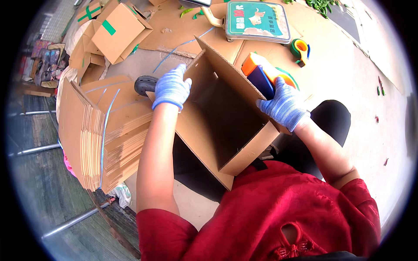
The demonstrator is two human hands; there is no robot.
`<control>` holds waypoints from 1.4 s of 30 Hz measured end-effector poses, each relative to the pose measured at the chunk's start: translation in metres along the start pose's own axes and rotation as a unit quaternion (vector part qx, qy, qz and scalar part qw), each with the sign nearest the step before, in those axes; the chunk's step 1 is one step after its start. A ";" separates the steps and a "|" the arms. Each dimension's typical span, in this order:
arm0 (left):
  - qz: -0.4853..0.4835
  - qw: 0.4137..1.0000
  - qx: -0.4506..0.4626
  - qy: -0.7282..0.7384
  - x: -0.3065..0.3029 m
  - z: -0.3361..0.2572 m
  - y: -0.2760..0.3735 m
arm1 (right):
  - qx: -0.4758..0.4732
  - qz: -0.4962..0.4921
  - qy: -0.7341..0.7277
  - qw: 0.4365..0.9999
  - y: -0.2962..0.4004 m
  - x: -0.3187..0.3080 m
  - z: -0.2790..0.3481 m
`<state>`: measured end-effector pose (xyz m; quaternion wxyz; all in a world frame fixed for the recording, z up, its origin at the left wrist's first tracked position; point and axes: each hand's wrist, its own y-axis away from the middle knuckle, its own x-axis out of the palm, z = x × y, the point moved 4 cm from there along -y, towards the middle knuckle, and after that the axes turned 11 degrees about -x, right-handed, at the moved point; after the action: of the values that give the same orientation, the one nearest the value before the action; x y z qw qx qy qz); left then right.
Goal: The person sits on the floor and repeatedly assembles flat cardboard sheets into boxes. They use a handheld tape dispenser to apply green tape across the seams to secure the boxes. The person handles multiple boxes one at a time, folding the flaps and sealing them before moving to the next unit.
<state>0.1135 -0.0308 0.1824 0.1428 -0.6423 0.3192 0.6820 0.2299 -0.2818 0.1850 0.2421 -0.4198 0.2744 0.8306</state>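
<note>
A cardboard box point(202, 130) with raised flaps stands tilted in front of me, its inside dark. My left hand point(173, 85), in a blue knitted glove, is at the box's upper left edge by a flap; the fingers' hold there is partly hidden. My right hand point(284, 101), gloved alike, grips an orange and blue tape dispenser point(264, 74) with green tape, beside the box's right flap. Its thumb lies by the flap's edge. A second tape dispenser point(300, 50) with a green roll rests on flat cardboard beyond.
Strapped flat cardboard boxes point(94, 140) stand at left. Folded boxes with green tape point(119, 36) are piled upper left. A platform scale point(258, 22) stands ahead, with green peppers point(318, 6) beyond. Metal bars point(76, 222) lie lower left.
</note>
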 end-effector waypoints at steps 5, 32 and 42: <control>0.126 0.978 0.096 -0.137 0.062 -0.012 0.046 | -0.024 -0.027 0.068 0.997 0.008 0.007 0.027; -0.274 0.864 0.043 0.419 0.044 0.067 -0.036 | -0.255 0.047 0.200 0.945 -0.010 0.063 0.065; -0.033 0.981 -0.158 0.109 0.059 0.027 -0.063 | 0.137 -0.137 -0.533 0.824 0.094 0.092 -0.089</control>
<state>0.1221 0.0209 0.1089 0.0261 -0.7374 0.1997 0.6448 0.1718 -0.3936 0.0881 0.5170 0.0921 0.1532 0.8371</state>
